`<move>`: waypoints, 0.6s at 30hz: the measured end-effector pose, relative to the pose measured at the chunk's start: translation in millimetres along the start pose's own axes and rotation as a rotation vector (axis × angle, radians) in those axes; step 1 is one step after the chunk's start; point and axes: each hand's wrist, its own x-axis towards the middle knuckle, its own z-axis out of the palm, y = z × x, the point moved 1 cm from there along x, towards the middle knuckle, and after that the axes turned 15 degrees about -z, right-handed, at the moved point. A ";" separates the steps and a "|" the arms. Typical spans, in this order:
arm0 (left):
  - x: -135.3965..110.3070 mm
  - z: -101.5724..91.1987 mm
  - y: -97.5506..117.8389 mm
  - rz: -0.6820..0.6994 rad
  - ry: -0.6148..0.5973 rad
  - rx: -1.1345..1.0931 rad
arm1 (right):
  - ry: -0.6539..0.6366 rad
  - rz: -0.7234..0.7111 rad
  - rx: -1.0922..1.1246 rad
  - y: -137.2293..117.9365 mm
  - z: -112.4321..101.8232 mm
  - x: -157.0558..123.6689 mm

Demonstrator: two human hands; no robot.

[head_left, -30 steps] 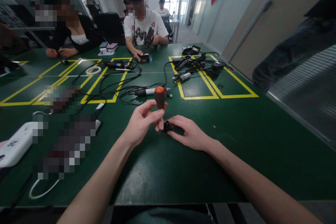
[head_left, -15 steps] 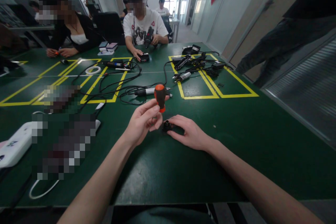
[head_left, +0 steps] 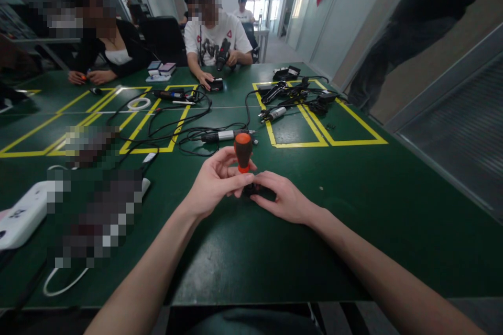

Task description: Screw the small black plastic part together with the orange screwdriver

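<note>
The left hand (head_left: 214, 180) holds a stubby, dark-grey plastic screwdriver with an orange-red cap and collar (head_left: 243, 151), thumb and fingers closed around its lower end; the screwdriver stands nearly upright, cap on top, directly above a small, black, hard-looking part (head_left: 249, 188); the right hand (head_left: 285, 196) steadies that part against the smooth dark-green tabletop (head_left: 393, 220), its thumb and fingertips narrowed about the part's right side; the left fingers hide much of the part and the screwdriver's tip, so I cannot tell whether the two touch. Just beyond the hands lies a silver-and-black cylindrical tool (head_left: 223, 136) among loops of thin black cable (head_left: 188, 149); farther right, rectangles of yellow tape (head_left: 301, 145) frame a second silver tool (head_left: 277, 114); at the near left sits a long white plastic power strip (head_left: 27, 212); across the table, a co-worker in a white printed T-shirt (head_left: 236, 36) holds a black power drill (head_left: 223, 55).
</note>
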 end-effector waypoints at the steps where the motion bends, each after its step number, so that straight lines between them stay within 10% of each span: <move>1: 0.0 0.0 0.2 -0.003 0.000 -0.001 | -0.002 0.002 -0.001 -0.1 -0.1 0.1; 18: -3.7 3.9 5.0 0.004 -0.028 -0.020 | -0.002 -0.002 -0.004 -0.4 0.0 0.5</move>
